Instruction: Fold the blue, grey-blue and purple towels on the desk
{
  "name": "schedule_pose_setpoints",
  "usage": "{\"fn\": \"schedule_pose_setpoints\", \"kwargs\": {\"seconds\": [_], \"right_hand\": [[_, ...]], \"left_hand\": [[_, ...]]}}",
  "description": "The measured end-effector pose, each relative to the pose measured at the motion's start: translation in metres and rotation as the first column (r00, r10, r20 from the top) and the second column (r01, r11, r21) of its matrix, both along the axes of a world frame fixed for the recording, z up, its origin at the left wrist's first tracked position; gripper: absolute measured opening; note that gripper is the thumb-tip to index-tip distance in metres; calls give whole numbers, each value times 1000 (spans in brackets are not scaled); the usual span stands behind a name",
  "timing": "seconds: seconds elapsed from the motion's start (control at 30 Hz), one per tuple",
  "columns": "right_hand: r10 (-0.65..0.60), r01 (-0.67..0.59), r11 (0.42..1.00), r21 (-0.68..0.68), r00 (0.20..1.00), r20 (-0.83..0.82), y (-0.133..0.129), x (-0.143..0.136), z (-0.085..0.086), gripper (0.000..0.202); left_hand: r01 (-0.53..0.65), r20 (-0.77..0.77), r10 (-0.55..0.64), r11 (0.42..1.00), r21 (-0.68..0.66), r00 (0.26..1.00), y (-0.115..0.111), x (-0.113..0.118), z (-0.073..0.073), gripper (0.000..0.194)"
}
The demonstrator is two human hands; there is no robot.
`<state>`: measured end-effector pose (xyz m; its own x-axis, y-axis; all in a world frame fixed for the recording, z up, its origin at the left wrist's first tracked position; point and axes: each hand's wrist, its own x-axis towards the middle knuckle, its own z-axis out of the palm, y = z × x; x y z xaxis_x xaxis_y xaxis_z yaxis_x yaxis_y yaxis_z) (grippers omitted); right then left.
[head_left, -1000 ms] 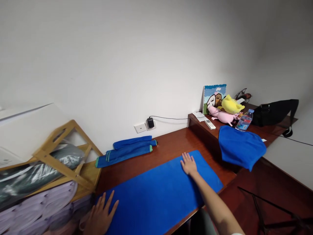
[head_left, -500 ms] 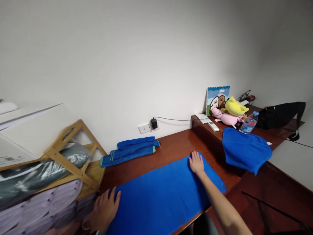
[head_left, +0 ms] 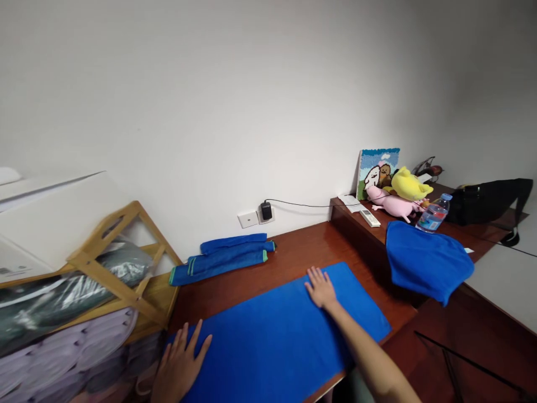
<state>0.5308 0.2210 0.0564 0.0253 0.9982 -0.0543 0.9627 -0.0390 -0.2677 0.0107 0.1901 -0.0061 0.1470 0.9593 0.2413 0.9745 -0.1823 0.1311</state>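
Note:
A blue cloth (head_left: 268,341) lies spread flat on the reddish-brown desk (head_left: 302,243). My right hand (head_left: 321,288) rests flat on the cloth near its far edge, fingers spread. At the cloth's left end is my left hand (head_left: 180,358), its fingers apart and touching the cloth. Neither hand holds anything. Behind the cloth, against the wall, lie folded blue cloths (head_left: 226,257) with green edging. Another blue cloth (head_left: 423,257) hangs over the edge of the raised surface at the right.
A wooden rack (head_left: 121,268) with plastic-wrapped items stands at the left. On the raised surface are a bottle (head_left: 434,214), a remote (head_left: 370,218), plush toys (head_left: 392,202), a picture (head_left: 377,170) and a black bag (head_left: 489,198). A plug (head_left: 266,210) with a cable is in the wall.
My right hand has slid left along the cloth's far edge. My left hand has shifted slightly, its fingers now more spread over the cloth's left end.

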Motion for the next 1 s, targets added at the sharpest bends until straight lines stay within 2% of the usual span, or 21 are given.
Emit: {"fn": "schedule_pose_setpoints", "kwargs": {"seconds": [0.07,0.13,0.23,0.33,0.43,0.5,0.6,0.7,0.77,0.83,0.93,1.0], "right_hand": [[-149,151,988,-38,987,65,4,54,-1,69],[-240,246,968,-56,965,102,5,93,-4,69],[-267,274,960,-51,957,108,3,120,-10,69],[-265,270,962,-46,959,99,3,121,-11,70],[-270,276,959,-71,959,82,3,117,-5,69],[-299,302,953,-38,952,65,-6,115,0,70],[-325,315,939,140,944,52,-41,115,-3,72],[-199,172,948,268,977,78,-89,118,-13,68],[-105,78,964,253,990,95,-117,119,-19,66],[-60,42,984,173,993,101,-133,120,-23,66],[-45,37,997,73,993,112,-139,122,-28,68],[-46,38,997,62,991,125,-137,123,-32,69]], "left_hand": [[-32,8,32,999,-2,999,-2,3,1,80],[-38,7,38,999,0,999,-3,8,1,78],[-54,-11,54,999,4,998,-4,13,2,79],[-85,-31,84,996,-22,996,-2,14,8,81],[-73,-34,71,996,-59,997,0,11,18,76],[-55,-18,54,996,-66,998,-6,7,23,74],[-23,41,23,1000,-1,999,-34,0,23,71],[-11,99,6,999,53,995,-75,0,18,69],[-39,119,36,999,24,992,-98,4,16,70],[-62,120,64,998,-19,991,-113,8,16,72],[-84,116,87,996,-29,989,-119,13,17,72],[-94,115,94,996,-13,989,-119,14,19,71]]}}
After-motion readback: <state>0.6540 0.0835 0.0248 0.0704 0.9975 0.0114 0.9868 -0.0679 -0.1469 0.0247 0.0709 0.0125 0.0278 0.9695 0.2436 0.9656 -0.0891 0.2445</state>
